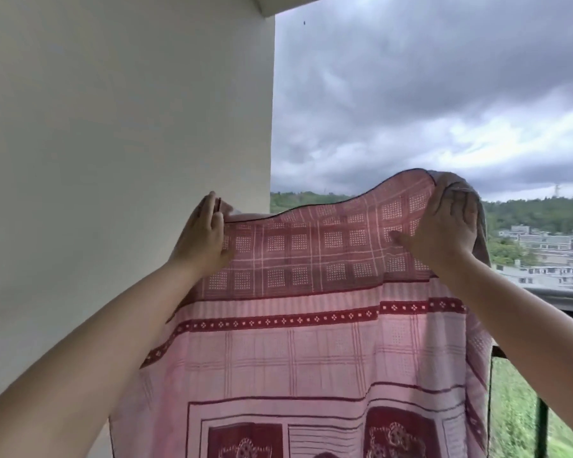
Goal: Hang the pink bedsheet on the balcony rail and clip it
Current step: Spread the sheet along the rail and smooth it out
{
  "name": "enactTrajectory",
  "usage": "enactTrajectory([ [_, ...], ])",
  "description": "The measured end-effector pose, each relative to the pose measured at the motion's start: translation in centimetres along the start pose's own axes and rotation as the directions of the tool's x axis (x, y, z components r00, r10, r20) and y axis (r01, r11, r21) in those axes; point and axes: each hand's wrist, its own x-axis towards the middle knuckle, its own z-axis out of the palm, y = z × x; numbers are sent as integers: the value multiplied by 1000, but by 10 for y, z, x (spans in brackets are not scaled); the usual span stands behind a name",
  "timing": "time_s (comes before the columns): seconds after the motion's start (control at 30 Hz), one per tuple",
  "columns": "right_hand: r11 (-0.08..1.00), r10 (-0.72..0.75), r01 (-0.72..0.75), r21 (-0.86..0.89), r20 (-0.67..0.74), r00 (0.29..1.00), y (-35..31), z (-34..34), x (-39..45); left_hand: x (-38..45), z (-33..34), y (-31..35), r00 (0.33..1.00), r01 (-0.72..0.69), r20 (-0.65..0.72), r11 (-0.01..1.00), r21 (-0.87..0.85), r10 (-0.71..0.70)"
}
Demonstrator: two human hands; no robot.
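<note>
Both hands, left hand [205,234] and right hand [444,231], grip the pink bedsheet's [311,352] top edge, held up high, not yet draped over the balcony rail [556,297], clipping to come.

Left arm [90,352]: bare from wrist to frame edge; no sleeve in view.
Right arm [526,328]: bare likewise; no sleeve in view.
Left hand [202,239]: bare; no glove, ring or watch visible.
Right hand [444,226]: bare; no glove, ring or watch visible.
Markings: none discernible on either forearm.
</note>
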Motion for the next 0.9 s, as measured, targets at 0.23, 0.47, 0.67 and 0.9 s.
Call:
enactTrajectory([
  [0.23,977,11,-26,-210,-69,998,32,-10,26,50,15,69,957,-241,-158,970,31,243],
  [0.47,949,-109,35,-314,-221,969,45,-6,82,138,27,106,896,-334,-318,942,-22,310],
  [0.67,952,-66,65,-299,5,998,44,39,160,194,50,114,975,-131,-191,988,-80,114],
  [0.9,972,78,182,-149,935,347,31,96,128,157,135,117,608,-45,793,999,-23,45],
])
